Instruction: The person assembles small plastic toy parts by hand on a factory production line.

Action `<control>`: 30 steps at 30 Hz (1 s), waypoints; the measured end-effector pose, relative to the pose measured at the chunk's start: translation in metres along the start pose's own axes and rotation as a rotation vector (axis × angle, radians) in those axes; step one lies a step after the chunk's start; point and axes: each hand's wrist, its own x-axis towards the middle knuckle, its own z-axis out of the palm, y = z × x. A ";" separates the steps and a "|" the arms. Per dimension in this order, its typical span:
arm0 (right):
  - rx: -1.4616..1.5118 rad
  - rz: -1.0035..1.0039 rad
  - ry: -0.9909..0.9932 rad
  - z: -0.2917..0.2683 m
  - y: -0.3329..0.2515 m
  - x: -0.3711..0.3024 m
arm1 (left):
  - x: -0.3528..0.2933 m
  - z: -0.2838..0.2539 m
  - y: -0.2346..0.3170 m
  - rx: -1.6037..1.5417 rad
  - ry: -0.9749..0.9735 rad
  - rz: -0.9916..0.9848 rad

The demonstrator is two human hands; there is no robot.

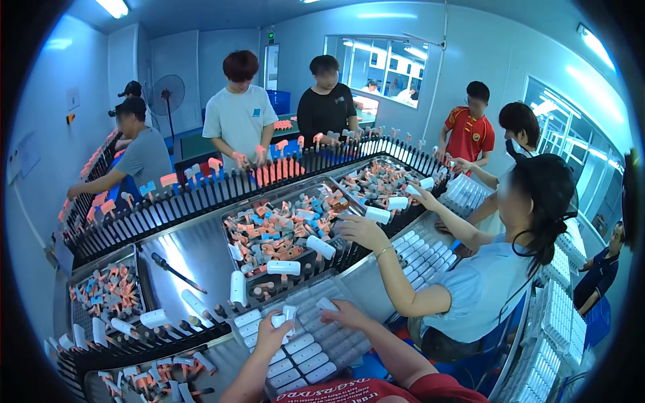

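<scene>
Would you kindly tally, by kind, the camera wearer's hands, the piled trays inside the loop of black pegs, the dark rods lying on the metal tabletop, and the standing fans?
Wearer's hands: 2, left hand and right hand
Piled trays: 3, left tray, centre tray and back tray
Dark rod: 1
Standing fan: 1
Total: 7

Part of the white piece (pixel 289 313) is hidden by the left hand (pixel 270 334). Below that grip, the red shirt (pixel 316 393) is cut off; far beyond it, the heaped parts (pixel 373 185) are too small to be told apart.
</scene>
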 end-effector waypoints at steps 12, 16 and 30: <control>-0.095 -0.212 0.295 0.006 -0.023 -0.010 | 0.007 0.024 0.020 0.862 -0.120 0.292; -0.157 -0.335 0.350 0.014 -0.016 -0.011 | 0.009 0.041 0.019 1.059 -0.276 0.256; -0.272 -0.394 0.231 0.026 -0.005 -0.008 | -0.010 0.028 0.102 1.090 -0.240 0.700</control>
